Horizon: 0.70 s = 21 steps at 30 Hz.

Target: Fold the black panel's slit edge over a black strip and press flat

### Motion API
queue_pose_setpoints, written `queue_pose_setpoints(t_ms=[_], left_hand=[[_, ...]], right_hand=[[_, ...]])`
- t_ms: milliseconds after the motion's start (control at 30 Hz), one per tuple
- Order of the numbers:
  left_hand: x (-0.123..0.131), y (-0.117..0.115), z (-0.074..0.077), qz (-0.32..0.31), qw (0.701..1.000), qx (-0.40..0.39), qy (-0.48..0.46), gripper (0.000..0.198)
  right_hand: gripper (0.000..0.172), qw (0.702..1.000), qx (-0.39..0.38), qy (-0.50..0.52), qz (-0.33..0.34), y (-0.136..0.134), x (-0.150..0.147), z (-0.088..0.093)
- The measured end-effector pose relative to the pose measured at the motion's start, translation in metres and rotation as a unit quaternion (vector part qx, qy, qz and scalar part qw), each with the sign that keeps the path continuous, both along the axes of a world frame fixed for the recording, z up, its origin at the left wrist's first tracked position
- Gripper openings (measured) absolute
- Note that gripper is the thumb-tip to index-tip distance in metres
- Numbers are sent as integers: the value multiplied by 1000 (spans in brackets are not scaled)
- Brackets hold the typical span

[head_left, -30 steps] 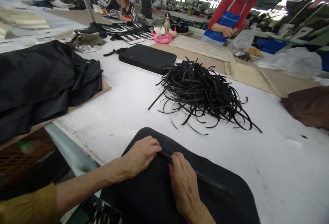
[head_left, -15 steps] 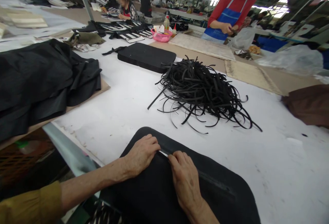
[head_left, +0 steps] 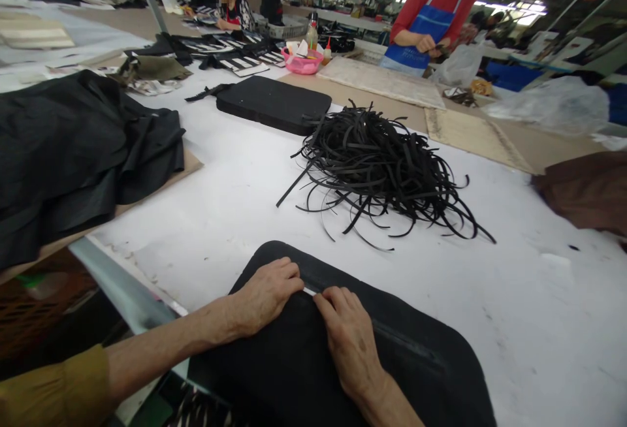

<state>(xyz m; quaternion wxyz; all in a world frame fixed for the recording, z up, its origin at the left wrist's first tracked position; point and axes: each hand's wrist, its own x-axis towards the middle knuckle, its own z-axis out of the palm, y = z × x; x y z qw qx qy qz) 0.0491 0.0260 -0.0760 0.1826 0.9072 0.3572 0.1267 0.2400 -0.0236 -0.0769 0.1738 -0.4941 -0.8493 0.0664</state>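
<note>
A black padded panel [head_left: 431, 375] with rounded corners lies on the white table [head_left: 235, 205] right in front of me. My left hand [head_left: 267, 293] rests on its near-left part, fingers curled down onto a seam or strip. My right hand [head_left: 350, 339] presses beside it, fingertips pinched at the same seam. A small pale sliver [head_left: 309, 291] shows between the two hands. Both hands are closed on the panel's edge strip.
A tangled heap of black strips [head_left: 382, 166] lies mid-table. Beyond it sits a flat black pad [head_left: 272, 102]. Black fabric [head_left: 73, 146] is piled at left on cardboard. A person in red with a blue apron [head_left: 431, 15] stands far right; a pink basket [head_left: 301, 61] sits behind.
My right hand has slid slightly left toward my left hand along the seam. The pale sliver between them has appeared. The view has dipped a little.
</note>
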Motion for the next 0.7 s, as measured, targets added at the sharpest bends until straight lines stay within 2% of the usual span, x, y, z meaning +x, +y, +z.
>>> queue_pose_setpoints(t_ms=[133,300,467,700], left_hand=[[-2,0,1,-25,999,12,16,21],[-6,-1,5,-86,994,52,45,15],[-13,-2,10,-150,982,87,73,20],[-26,-2,11,-180,978,103,36,26]], right_hand=[[23,999,-21,-23,13,-1,2,-2],[22,997,1,-55,46,-2,5,-2],[34,991,12,-102,81,-2,5,0],[51,981,8,-179,68,0,-7,7]])
